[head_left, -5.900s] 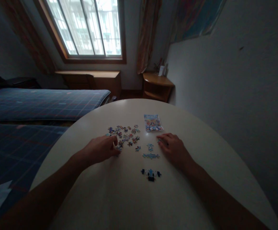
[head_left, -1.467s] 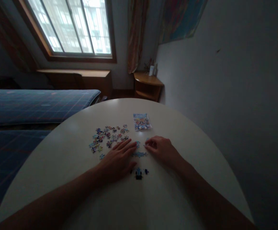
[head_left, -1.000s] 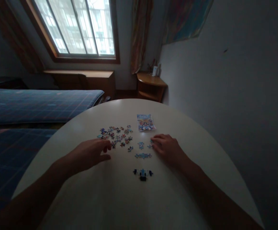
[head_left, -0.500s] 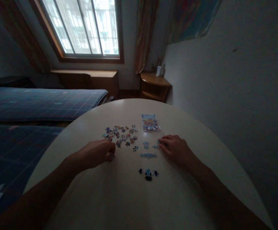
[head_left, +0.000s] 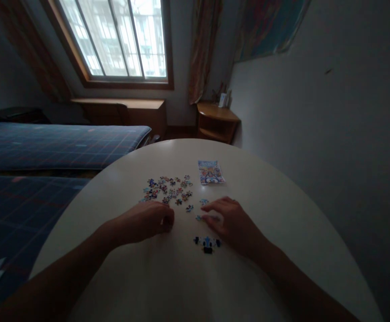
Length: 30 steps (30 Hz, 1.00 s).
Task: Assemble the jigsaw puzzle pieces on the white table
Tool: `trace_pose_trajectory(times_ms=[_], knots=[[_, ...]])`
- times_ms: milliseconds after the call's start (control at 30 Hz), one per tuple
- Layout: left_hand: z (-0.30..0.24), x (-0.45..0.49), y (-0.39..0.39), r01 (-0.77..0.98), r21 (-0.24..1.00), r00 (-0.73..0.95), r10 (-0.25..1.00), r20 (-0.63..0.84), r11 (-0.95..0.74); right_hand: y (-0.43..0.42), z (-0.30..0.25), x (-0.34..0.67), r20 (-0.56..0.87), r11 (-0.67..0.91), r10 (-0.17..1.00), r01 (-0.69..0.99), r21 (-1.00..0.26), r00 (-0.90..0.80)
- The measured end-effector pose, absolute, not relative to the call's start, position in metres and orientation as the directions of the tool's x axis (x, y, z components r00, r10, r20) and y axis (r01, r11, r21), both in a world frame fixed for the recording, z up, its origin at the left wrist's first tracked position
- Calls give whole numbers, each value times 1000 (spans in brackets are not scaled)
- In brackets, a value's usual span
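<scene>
My left hand is closed in a pinch just above the table, at the near edge of a scattered group of jigsaw puzzle pieces. A small piece showed at its fingertips a moment ago; the curled fingers hide it now. My right hand hovers with thumb and forefinger apart over a joined light-blue puzzle strip, covering most of it. A light-blue piece group lies by its forefinger. Nearer to me is a joined black, white and blue puzzle section. One loose piece lies between the hands.
A colourful printed picture sheet lies beyond the pieces on the round white table. Plaid-covered beds stand to the left, a wall to the right. A corner shelf and a window are behind.
My left hand has moved right and slightly nearer. The right hand has shifted left from the light-blue pieces to over the strip, its thumb and forefinger now spread.
</scene>
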<state>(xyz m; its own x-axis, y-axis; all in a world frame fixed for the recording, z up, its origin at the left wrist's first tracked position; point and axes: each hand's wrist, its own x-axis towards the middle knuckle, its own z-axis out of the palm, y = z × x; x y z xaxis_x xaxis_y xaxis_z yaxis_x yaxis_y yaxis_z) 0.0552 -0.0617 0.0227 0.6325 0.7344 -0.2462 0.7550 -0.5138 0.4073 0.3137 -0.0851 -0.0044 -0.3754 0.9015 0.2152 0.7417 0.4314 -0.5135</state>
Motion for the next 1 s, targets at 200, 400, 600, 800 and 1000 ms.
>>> trace_pose_trajectory(times_ms=[200,400,600,800,1000], knots=[[10,78,-66,693,574,575,815,-75,-436,-104,-4,287,176,379,908,570,-729,-380],[-1,86,-68,585,701,549,835,27,-407,-98,-4,293,198,386,904,522,-761,-380],[17,50,-49,787,479,465,884,-44,-390,-80,-8,311,308,420,907,598,-683,-286],[25,-6,-20,988,99,131,978,-164,-116,-48,-18,349,414,322,907,755,-571,-73],[12,-13,-13,981,130,176,951,-254,-147,-35,-33,358,386,273,921,794,-543,-52]])
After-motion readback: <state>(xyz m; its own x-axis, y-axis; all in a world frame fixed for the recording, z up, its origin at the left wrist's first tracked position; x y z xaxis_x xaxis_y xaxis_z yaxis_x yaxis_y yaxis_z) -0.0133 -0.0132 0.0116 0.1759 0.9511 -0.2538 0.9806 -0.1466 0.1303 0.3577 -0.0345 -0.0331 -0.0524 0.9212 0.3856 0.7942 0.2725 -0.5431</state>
